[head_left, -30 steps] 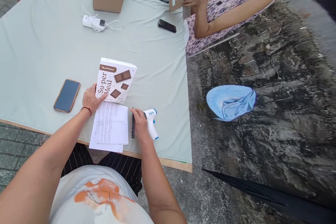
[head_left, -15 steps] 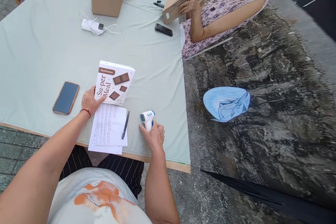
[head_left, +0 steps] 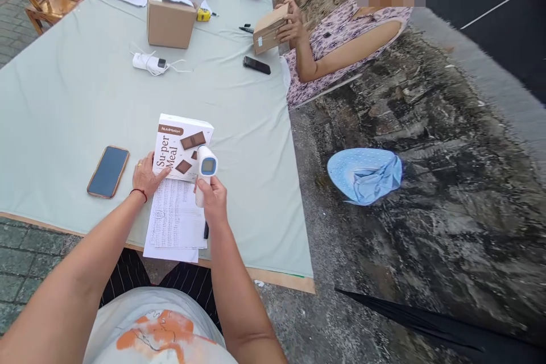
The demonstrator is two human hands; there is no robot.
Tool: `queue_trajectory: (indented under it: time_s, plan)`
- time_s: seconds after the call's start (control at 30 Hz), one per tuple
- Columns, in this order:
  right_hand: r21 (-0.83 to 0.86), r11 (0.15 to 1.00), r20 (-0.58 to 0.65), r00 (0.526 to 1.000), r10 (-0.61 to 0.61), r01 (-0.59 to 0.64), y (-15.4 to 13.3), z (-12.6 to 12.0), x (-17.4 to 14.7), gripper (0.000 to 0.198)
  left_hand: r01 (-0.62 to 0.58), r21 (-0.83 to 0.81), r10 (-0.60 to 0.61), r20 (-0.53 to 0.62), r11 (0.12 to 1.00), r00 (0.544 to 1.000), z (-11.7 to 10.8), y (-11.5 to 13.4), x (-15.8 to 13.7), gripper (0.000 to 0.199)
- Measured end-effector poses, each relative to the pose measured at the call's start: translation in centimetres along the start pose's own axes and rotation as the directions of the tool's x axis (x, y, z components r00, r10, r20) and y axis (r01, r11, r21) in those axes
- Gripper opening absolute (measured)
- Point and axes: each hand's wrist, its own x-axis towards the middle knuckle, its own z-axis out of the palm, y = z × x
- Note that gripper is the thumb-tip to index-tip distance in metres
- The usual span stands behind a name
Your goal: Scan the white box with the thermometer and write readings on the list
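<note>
My right hand (head_left: 214,200) is closed around the handle of a white and blue infrared thermometer (head_left: 207,166), raised in front of a box's right side. Its small screen faces me. That box (head_left: 170,151) is white and brown, printed "Su-per Meal", and stands tilted on the table. My left hand (head_left: 146,175) grips its lower left corner, thumb across the front. Printed sheets (head_left: 177,219) lie just below the box. A black pen (head_left: 206,231) on them is mostly hidden behind my right hand and wrist.
A smartphone (head_left: 108,172) lies left of my left hand. Farther back are a white device with a cable (head_left: 149,62), a cardboard box (head_left: 170,23), a yellow tape measure (head_left: 203,15) and a black phone (head_left: 256,65). Another person's hands (head_left: 291,25) hold a carton at the right edge.
My right hand has lifted the thermometer from the table and brought it left, in front of the box. The pen is now mostly covered. The view has tilted up slightly.
</note>
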Motion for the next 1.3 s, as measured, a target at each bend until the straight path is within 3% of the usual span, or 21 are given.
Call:
queue_trajectory:
  time_s: [0.13, 0.4, 0.6, 1.0, 1.3]
  plan:
    - [-0.016, 0.999, 0.03, 0.998, -0.046, 0.046, -0.2, 2.0, 1.7, 0.029, -0.005, 0.007, 0.005, 0.007, 1.0, 1.0, -0.2, -0.2, 0.1, 0.068]
    - [-0.055, 0.994, 0.016, 0.996, -0.088, 0.089, 0.9, 2.9, 2.7, 0.034, 0.001, 0.011, -0.001, 0.001, 1.0, 1.0, -0.3, -0.7, 0.3, 0.06]
    - [0.069, 0.993, 0.02, 0.995, -0.093, 0.092, 0.1, 3.5, 2.7, 0.034, -0.024, 0.001, 0.024, -0.025, 1.0, 0.999, -0.5, -0.9, 0.7, 0.051]
    - [0.282, 0.957, 0.078, 0.996, 0.043, -0.063, -0.8, 4.3, 2.7, 0.036, -0.036, 0.02, 0.037, -0.036, 0.999, 0.999, -0.6, -1.1, 1.1, 0.051]
    - [0.402, 0.887, 0.111, 0.974, 0.198, -0.226, -4.5, 2.3, -2.3, 0.039, -0.015, 0.004, 0.015, -0.04, 1.0, 0.999, -0.9, -0.9, 1.2, 0.054]
